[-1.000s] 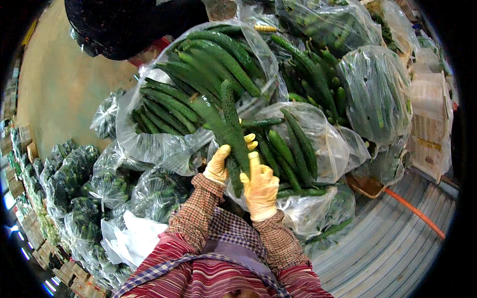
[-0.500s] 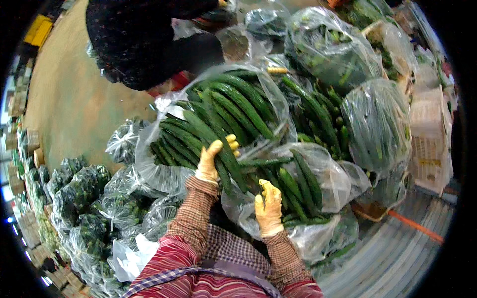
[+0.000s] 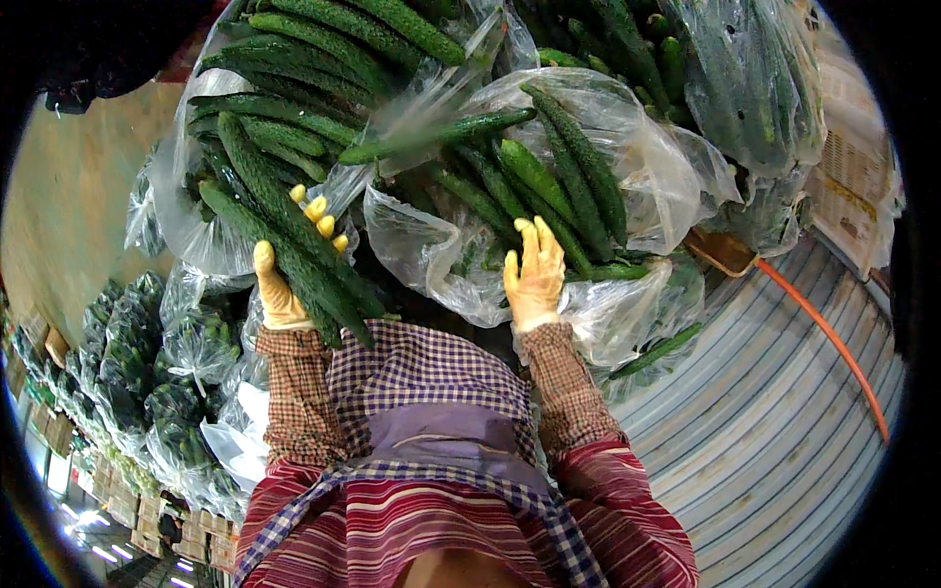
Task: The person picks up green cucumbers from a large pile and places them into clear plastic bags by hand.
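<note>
My left hand (image 3: 281, 290), in a yellow glove, is wrapped round a couple of long dark-green cucumbers (image 3: 306, 257). They slant from the big open bag of cucumbers down toward my checked apron. My right hand (image 3: 535, 276), also gloved, holds nothing. Its fingers are stretched out and a little bent at the near edge of a second open plastic bag (image 3: 662, 191), where several cucumbers (image 3: 549, 186) lie. Whether the fingertips touch them I cannot tell. One cucumber (image 3: 441, 135) lies crosswise between the two bags.
Beyond my left hand is the large clear bag (image 3: 181, 230) full of cucumbers. Filled, tied bags (image 3: 172, 343) crowd the left. At the right are a wrapped cucumber bundle (image 3: 750, 98), a pale crate (image 3: 853, 167), an orange strip (image 3: 833, 338) and ridged metal flooring (image 3: 745, 431). A dark-clothed person (image 3: 98, 44) is at far left.
My view has shifted nearer to my body. My left hand has drawn the cucumbers back and left, toward my apron. My right hand stays open by the smaller bag.
</note>
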A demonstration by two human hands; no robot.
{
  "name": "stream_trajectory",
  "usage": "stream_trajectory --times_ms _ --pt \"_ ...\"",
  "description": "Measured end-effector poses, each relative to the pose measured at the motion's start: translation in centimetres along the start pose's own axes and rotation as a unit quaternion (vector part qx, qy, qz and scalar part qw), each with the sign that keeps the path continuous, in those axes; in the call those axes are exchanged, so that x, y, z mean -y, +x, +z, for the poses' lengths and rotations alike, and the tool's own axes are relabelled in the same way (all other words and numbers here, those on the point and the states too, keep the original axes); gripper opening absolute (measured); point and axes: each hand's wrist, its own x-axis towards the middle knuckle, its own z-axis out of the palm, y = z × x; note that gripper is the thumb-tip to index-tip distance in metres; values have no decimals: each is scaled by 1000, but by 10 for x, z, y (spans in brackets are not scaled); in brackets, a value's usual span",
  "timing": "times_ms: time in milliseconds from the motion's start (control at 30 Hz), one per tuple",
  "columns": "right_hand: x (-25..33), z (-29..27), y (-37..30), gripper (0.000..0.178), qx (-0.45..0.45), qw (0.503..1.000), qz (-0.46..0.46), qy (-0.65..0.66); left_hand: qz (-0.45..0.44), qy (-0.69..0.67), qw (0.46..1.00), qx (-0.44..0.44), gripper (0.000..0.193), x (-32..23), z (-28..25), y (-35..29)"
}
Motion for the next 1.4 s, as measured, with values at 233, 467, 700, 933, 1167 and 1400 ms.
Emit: stream_trajectory --times_ms 233,467,700,933,1167,1400 --pt "-16 88 -4 72 50 985 -44 -159 -25 1 999 -23 81 44 -15 -6" --pt "-24 60 -13 51 -23 996 -82 -11 -41 4 999 1 79 60 -28 11" --pt "-104 2 -4 52 12 980 -11 -197 -54 40 998 5 82 66 -20 4" --pt "-120 -4 -23 57 -5 1000 6 8 -37 52 998 -2 85 63 -19 -6" --pt "-48 41 -40 39 -42 988 -152 -3 -41 28 999 18 86 69 -20 -1" --pt "-27 117 -40 50 -105 989 94 -51 -35 72 996 31 90 57 -2 19"
